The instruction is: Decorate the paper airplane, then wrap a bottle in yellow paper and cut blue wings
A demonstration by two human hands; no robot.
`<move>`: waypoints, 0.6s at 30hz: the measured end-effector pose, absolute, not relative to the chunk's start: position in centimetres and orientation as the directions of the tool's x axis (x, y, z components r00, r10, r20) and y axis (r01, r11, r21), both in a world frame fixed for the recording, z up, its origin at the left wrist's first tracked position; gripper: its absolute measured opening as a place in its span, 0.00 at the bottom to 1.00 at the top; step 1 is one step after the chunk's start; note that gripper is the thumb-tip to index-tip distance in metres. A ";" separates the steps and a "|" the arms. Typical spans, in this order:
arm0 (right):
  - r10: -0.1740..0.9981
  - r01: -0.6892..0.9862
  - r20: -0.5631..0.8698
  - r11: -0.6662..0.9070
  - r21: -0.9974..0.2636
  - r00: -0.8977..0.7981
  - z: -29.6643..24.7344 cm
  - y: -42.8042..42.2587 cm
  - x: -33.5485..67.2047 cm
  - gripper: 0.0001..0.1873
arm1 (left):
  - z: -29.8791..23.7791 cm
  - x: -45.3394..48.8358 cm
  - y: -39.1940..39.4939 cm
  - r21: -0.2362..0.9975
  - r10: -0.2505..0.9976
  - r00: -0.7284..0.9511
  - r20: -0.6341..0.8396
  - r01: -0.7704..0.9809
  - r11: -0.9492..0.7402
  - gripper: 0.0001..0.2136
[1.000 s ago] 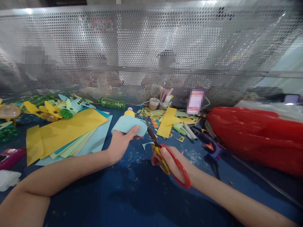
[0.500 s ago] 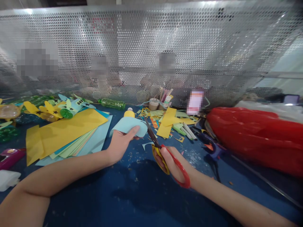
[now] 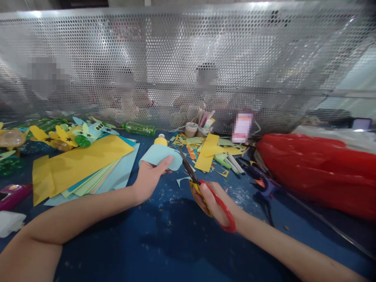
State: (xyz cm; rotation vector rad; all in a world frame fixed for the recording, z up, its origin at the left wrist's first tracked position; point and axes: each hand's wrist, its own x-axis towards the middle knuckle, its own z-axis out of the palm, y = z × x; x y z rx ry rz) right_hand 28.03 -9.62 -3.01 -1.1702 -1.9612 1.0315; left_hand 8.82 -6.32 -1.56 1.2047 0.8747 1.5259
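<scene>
A light blue sheet of paper (image 3: pixel 158 154), curved over and rounded at its right corner, is pinched in my left hand (image 3: pixel 149 174) with the thumb on top. My right hand (image 3: pixel 216 201) grips a pair of scissors (image 3: pixel 190 167) with red and yellow handles. Their dark blades point up and away, close beside the paper's right edge; whether they touch it I cannot tell. A small blue paper offcut (image 3: pixel 182 181) lies on the table between my hands. Just behind the held paper stands a yellow bottle with a white cap (image 3: pixel 161 140).
Stacked coloured paper (image 3: pixel 88 160) and bottle crafts with paper wings (image 3: pixel 66 135) lie to the left. Yellow paper strips (image 3: pixel 207 152) and scraps sit beyond the scissors. On the right are a tape dispenser (image 3: pixel 266 184) and a red plastic bag (image 3: pixel 317 172). A perforated metal panel (image 3: pixel 176 58) stands behind.
Very little differs. The scissors' handles have closed slightly in my right hand, and the blue paper has shifted a touch in my left.
</scene>
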 end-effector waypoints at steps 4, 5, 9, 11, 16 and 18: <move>0.905 0.420 0.093 0.282 -0.863 -0.416 -2.9 -9.6 28.0 0.34 | -1.6 8.8 -6.2 0.924 0.959 -0.054 0.278 -0.260 -0.282 0.12; 0.905 0.421 0.091 0.280 -0.863 -0.416 -2.8 -9.6 28.0 0.34 | -1.6 8.7 -6.2 0.921 0.958 -0.054 0.283 -0.262 -0.287 0.11; 0.903 0.426 0.101 0.292 -0.856 -0.417 -2.7 -9.7 28.0 0.34 | -1.8 8.7 -6.0 0.911 0.950 -0.045 0.309 -0.274 -0.310 0.10; 0.904 0.431 0.103 0.294 -0.853 -0.414 -2.6 -9.7 28.0 0.33 | -1.9 8.6 -5.9 0.906 0.943 -0.044 0.329 -0.267 -0.328 0.10; 0.901 0.455 0.117 0.318 -0.832 -0.418 -2.3 -9.7 27.9 0.33 | -1.9 8.5 -5.6 0.900 0.930 -0.059 0.363 -0.237 -0.367 0.09; 0.898 0.478 0.120 0.333 -0.813 -0.423 -2.2 -9.7 28.0 0.33 | -1.9 8.4 -5.5 0.901 0.930 -0.060 0.363 -0.229 -0.367 0.09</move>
